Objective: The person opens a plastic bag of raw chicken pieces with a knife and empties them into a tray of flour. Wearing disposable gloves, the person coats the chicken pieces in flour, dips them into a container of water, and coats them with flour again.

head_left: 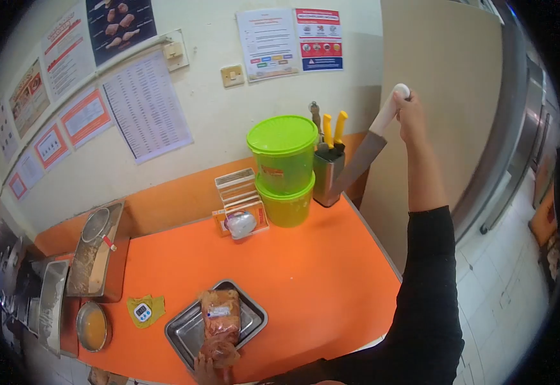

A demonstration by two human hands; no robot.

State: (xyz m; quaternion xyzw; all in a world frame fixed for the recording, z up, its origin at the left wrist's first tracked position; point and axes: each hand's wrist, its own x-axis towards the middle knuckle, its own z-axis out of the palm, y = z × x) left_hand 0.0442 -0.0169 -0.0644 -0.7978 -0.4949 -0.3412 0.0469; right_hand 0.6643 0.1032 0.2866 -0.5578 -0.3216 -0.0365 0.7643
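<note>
My right hand (409,115) is raised at the right, its fingers wrapped round the white handle of a large kitchen knife (363,157). The broad blade slants down to the left, its tip beside a steel knife block (326,173); I cannot tell if they touch. Yellow-handled knives (334,128) stand in the block. At the table's front edge, my left hand (204,371) is closed at the near end of a clear plastic bag of meat (221,314). This labelled bag lies across a shallow metal tray (180,330). Part of the left hand is cut off below.
Two stacked green lidded tubs (284,173) stand against the wall beside a small rack (238,192). A timer (142,312) lies on a yellow cloth. Leftward are a bowl of orange liquid (92,327) and a deep metal pan (119,256) with a strainer (96,226).
</note>
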